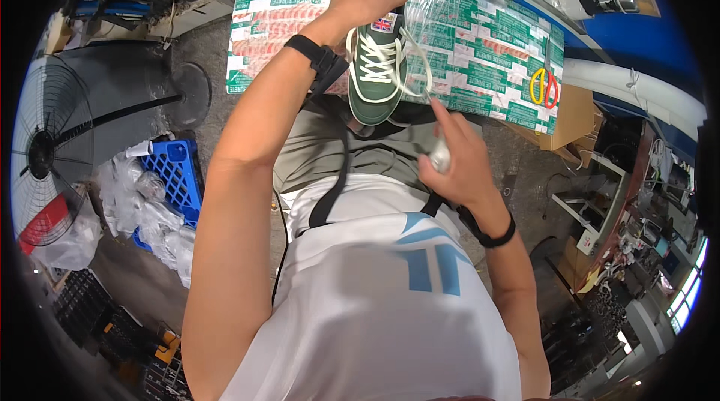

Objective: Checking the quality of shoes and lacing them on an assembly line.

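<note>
A dark green sneaker [379,90] with white laces and a small flag patch on its tongue stands at the near edge of the table, toe toward me. My left hand [367,2] grips it at the heel and collar. One loose white shoelace [424,63] loops out from the shoe's right side, down to the fingertips of my right hand [459,153]. In that closed right hand is a pale, rounded, handle-like object [440,155], mostly hidden by the fingers; its kind cannot be made out. The index finger stretches along toward the lace.
The table [480,48] is covered in green-and-white printed tape under clear film. Scissors [544,86] with yellow and red handles lie at its right end. A floor fan [45,150] and a blue plastic crate [176,176] with clear bags stand left, a cardboard box [574,116] right.
</note>
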Available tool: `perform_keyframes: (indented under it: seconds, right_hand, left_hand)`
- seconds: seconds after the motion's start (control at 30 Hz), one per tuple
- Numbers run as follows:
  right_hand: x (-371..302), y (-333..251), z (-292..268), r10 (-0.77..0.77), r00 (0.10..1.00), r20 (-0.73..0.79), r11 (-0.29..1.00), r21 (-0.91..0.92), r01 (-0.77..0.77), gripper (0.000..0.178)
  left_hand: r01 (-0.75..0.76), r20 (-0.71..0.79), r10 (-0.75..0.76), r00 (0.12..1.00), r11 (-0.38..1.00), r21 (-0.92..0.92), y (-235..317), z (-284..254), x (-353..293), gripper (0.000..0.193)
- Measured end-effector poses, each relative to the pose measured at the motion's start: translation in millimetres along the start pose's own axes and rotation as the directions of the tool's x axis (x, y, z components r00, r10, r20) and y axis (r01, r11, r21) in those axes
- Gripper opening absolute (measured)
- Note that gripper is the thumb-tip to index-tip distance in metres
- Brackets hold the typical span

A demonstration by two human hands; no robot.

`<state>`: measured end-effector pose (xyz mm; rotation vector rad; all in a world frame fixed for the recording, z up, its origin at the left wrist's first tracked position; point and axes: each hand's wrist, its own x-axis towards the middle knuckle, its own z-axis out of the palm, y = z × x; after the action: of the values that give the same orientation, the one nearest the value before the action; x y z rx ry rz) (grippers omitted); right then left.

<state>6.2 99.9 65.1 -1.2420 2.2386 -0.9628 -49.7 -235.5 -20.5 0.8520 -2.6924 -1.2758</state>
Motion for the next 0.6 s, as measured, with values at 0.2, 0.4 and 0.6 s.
perform_keyframes:
  seconds: [0.2,0.4,0.6]
  right_hand:
    - [89,1,54,-0.245,0.955,-0.166,0.969,-0.075,0.235,0.089]
    - [98,-2,66,-0.16,0.979,-0.13,0.986,0.017,0.164,0.084]
    - [94,-24,77,-0.126,0.991,-0.034,0.99,0.055,0.128,0.083]
  left_hand:
    - [0.055,0.07,-0.057,0.996,0.998,0.038,6,-9,-6,0.097]
    - [0.056,0.085,-0.062,0.994,0.996,0.075,6,-2,0,0.104]
    - [0.038,0.11,-0.049,0.993,0.995,0.096,1,1,6,0.108]
